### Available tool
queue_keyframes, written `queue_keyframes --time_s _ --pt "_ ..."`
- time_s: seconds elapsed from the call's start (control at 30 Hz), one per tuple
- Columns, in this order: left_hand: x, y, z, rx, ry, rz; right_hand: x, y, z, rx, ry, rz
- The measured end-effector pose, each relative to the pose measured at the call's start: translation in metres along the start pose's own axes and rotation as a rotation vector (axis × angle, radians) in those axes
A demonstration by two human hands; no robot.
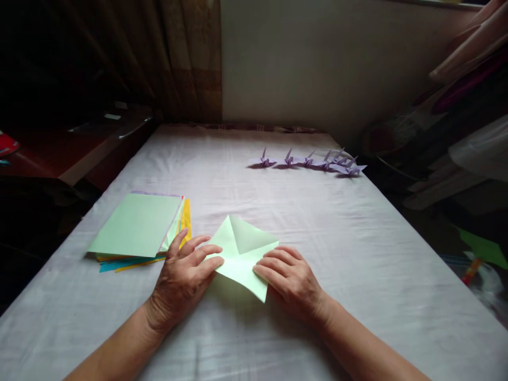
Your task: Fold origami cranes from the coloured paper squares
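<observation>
A light green sheet of origami paper (242, 259) with creases lies between my hands, its near corner lifted a little off the cloth. My left hand (188, 267) has its thumb and fingers on the sheet's left corner, the other fingers fanned out above. On the right edge, my right hand (289, 275) pinches the paper, thumb on top and some fingertips hidden beneath. Just left of my left hand rests a stack of coloured paper (137, 222), green on top, with yellow, blue and purple edges showing.
Several folded purple paper cranes (307, 160) stand in a row at the table's far right. A pale cloth (222, 174) covers the table. To the left is a dark reddish-brown surface (51, 143); a curtain (186, 58) hangs behind. Bags and fabric crowd the right side.
</observation>
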State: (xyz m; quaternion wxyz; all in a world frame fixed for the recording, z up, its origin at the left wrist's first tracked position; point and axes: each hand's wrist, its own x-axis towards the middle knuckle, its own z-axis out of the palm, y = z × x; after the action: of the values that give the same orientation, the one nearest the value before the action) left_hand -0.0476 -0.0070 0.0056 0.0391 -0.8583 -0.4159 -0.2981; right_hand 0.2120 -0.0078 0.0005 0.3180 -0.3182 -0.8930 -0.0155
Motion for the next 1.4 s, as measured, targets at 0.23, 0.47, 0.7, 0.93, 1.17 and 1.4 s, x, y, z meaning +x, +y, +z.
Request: queue_keyframes --time_s 0.23,0.47,0.7,0.93,1.17,1.4 --pt "-0.005 -0.008 0.003 -0.147 -0.087 -0.056 -0.008 0.032 0.006 0.099 -0.032 0.224" --pt "-0.009 -0.008 0.007 -0.144 -0.063 -0.196 0.011 0.049 0.013 0.111 -0.143 0.375" --pt "-0.009 -0.006 0.012 0.039 -0.041 -0.239 0.015 0.046 0.031 0.008 -0.064 0.429" --pt "-0.002 0.005 0.011 0.041 -0.160 -0.004 0.018 0.043 0.034 -0.091 -0.082 0.421" --pt "-0.005 0.013 0.015 0.054 -0.287 0.034 0.020 0.039 0.032 -0.143 -0.050 0.417" --pt "-0.011 0.011 0.014 0.095 -0.392 0.055 0.011 0.007 0.017 0.016 -0.274 0.101"
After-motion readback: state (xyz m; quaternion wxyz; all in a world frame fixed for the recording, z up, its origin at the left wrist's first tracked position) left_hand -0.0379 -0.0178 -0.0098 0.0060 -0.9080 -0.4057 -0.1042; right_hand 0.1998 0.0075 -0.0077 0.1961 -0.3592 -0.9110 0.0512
